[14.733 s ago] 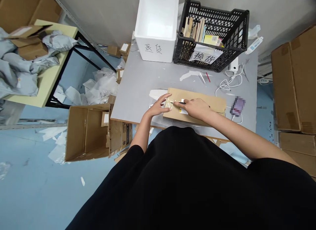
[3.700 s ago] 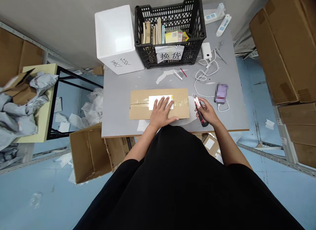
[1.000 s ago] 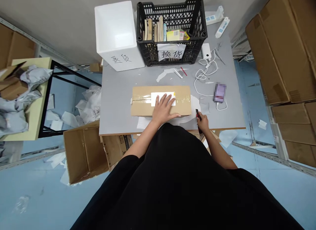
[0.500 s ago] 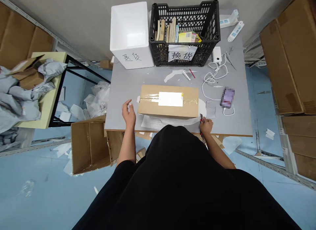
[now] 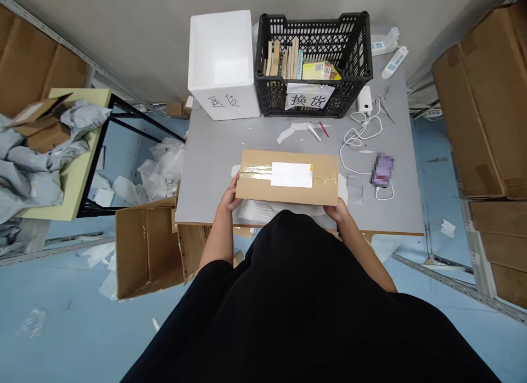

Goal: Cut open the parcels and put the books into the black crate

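**Q:** Where does the specimen lie?

**A:** One cardboard carton (image 5: pixel 257 188) rests near the front edge of the bench (image 5: pixel 214 152), about midway along it, partly over a white packing sheet (image 5: pixel 259 212).

**Q:** State of the hands?

**A:** The left hand (image 5: pixel 229 195) cups the carton's near left corner, its fingers curled up against the end. The right hand (image 5: pixel 338 212) grips the near right corner in the same narrow hold. No tool shows in either hand, though the body hides part of the right one.

**Q:** What is complete, and what remains?

**A:** The carton is closed, with no flap standing. One band of clear tape (image 5: pixel 255 174) runs along its top, and one white label (image 5: pixel 291 174) lies over that band. Nothing further on the carton shows as undone.

**Q:** Other items, counted?

**A:** Along the far edge are one black plastic crate (image 5: pixel 313 18) and one white foam box (image 5: pixel 220 100). Toward the right edge are one power bank (image 5: pixel 364 100), one blurred phone (image 5: pixel 382 170) and one white cable (image 5: pixel 354 136).
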The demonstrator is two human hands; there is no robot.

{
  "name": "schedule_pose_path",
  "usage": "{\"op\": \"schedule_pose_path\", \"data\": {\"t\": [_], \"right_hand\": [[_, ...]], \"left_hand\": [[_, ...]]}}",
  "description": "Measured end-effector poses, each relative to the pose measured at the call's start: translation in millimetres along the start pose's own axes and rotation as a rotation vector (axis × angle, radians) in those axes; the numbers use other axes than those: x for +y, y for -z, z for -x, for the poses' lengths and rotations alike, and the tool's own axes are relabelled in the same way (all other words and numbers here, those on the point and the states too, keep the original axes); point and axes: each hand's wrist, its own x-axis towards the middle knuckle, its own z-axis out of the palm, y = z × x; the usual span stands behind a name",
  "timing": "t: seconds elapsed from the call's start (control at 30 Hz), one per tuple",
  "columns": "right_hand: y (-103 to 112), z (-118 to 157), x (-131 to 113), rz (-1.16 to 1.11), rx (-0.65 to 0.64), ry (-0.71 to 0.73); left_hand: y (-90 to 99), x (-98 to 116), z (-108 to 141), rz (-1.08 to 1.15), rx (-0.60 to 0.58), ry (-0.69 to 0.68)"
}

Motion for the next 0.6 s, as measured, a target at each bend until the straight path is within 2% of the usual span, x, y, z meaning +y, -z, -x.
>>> {"op": "schedule_pose_path", "data": {"t": [0.1,0.23,0.47,0.53,0.6], "right_hand": [[3.0,3.5,3.9,-0.109,-0.023,0.054],[10.5,5.0,-3.9,-0.059,-0.046,0.051],[31.0,-8.3,-59.3,0.146,-0.021,0.033],[34.6,-9.2,-71.3,0.183,-0.009,-0.006],[34.3,-8.1,-77.8,0.195,-0.015,-0.057]], "left_hand": [[1.3,-12.1,-1.9,0.001,-0.022,0.069],[-3.2,-13.4,0.8,-0.037,-0.125,0.080],[-34.5,29.9,6.5,-0.336,-0.103,-0.053],[-42.9,41.1,7.9,-0.413,-0.105,-0.038],[-49.1,47.8,8.7,-0.461,-0.098,0.033]]}}
